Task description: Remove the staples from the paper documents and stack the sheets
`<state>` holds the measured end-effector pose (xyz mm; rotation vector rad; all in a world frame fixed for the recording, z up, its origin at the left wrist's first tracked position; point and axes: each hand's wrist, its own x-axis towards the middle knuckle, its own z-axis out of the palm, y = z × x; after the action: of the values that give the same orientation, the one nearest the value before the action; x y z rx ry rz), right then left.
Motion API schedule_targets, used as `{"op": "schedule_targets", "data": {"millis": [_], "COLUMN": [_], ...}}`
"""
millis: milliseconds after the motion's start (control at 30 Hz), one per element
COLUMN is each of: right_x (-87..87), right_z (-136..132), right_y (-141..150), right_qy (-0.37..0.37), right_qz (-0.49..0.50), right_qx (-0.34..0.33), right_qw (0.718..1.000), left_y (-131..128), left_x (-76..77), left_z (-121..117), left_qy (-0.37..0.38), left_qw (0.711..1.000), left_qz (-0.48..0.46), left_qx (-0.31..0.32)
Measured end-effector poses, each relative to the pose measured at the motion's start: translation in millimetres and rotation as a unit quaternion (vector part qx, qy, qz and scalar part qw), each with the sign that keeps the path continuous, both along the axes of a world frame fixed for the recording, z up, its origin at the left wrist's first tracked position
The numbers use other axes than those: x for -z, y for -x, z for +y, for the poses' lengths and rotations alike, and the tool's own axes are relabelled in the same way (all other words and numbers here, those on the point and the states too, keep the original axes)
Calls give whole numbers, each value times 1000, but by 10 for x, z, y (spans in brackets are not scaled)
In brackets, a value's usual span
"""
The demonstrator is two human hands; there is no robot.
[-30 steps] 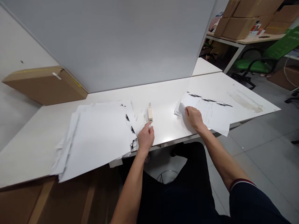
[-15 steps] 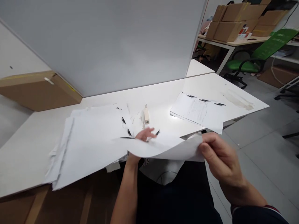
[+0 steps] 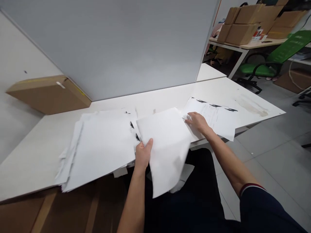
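A blank white sheet of paper (image 3: 167,142) hangs over the desk's front edge, its lower part curling above my lap. My left hand (image 3: 143,153) is closed on its left edge, thumb on top. At the sheet's upper right edge my right hand (image 3: 197,122) has its fingers bent together on the paper; a dark mark shows by the fingertips. To the left lies a thick, uneven stack of paper (image 3: 102,145) with black marks along its right edge. Beyond my right hand is a smaller pile of printed sheets (image 3: 220,121), black marks along its top.
The white desk (image 3: 31,155) has a grey panel (image 3: 136,48) at its back and a cardboard box (image 3: 51,95) at the far left. Off to the right stand a green chair (image 3: 259,69) and a table with stacked boxes (image 3: 243,32).
The sheet has swung upright and now covers most of the small beige object. My left hand has closed on its left edge; my right hand has moved up and left to its upper right edge.
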<state>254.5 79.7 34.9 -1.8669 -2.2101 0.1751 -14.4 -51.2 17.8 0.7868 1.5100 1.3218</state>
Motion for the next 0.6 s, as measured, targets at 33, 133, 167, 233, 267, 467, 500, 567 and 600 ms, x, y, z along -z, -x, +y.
{"op": "schedule_targets", "data": {"millis": [33, 133, 167, 233, 267, 467, 500, 567, 600], "right_x": [10, 18, 21, 33, 37, -10, -19, -23, -17], "right_z": [8, 3, -3, -19, -28, -62, -58, -47, -43], "right_y": [16, 56, 66, 79, 83, 89, 96, 121, 139], "right_qy": [6, 21, 24, 26, 24, 20, 20, 18, 17], "right_qz": [-9, -47, -59, -78, -84, -92, -94, -98, -100], "right_qx": [-2, -5, -6, -6, -6, -13, -12, -9, -7], "right_qw": [1000, 999, 998, 997, 996, 995, 995, 995, 995], "left_y": [6, 11, 11, 10, 10, -2, -5, -9, -9], "left_x": [26, 59, 63, 71, 75, 66, 60, 52, 52], "left_z": [6, 11, 12, 17, 19, 20, 18, 14, 13], "left_qy": [-3, -11, -13, -14, -13, -7, -7, -7, -8], "left_qw": [1000, 1000, 1000, 999, 999, 999, 999, 999, 999], "left_qz": [3, 13, 17, 26, 30, 35, 36, 38, 39], "left_qx": [5, 13, 13, 13, 13, 16, 15, 15, 15]}}
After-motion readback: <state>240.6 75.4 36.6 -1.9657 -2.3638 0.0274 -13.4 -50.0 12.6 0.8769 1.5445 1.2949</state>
